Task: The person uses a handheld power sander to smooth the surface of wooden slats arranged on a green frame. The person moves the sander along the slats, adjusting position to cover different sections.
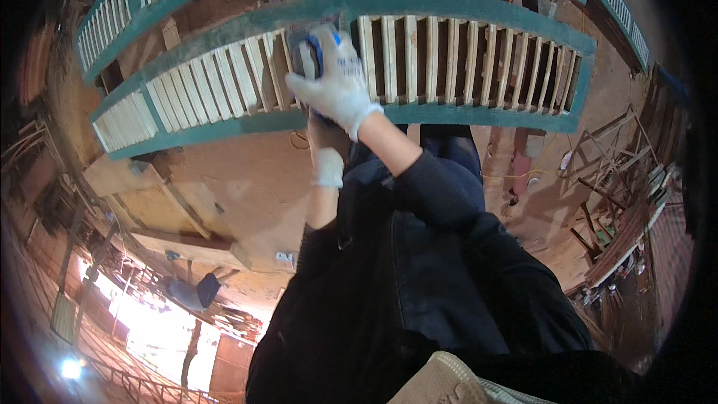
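Note:
My right hand (340, 86), in a white work glove, is closed over a grey and blue power tool (308, 51) that looks like a sander. The tool rests on a green-framed wooden shutter (464, 114), at its middle divider between two rows of pale slats. My left hand (326, 151), gloved too, sits lower and nearer to me, just behind the tool. Its fingers are hidden by the right hand and the tool, so I cannot tell what they grip. Slats left of the tool look nearly closed; those on the right stand with dark gaps between them.
Another green slatted shutter (153, 0) lies beyond this one, with more at the far right. Left below stands a wooden panel (168, 206). Wooden frames and scrap (617, 157) are piled at the right. A thin yellow cord (516, 176) runs over the brown floor.

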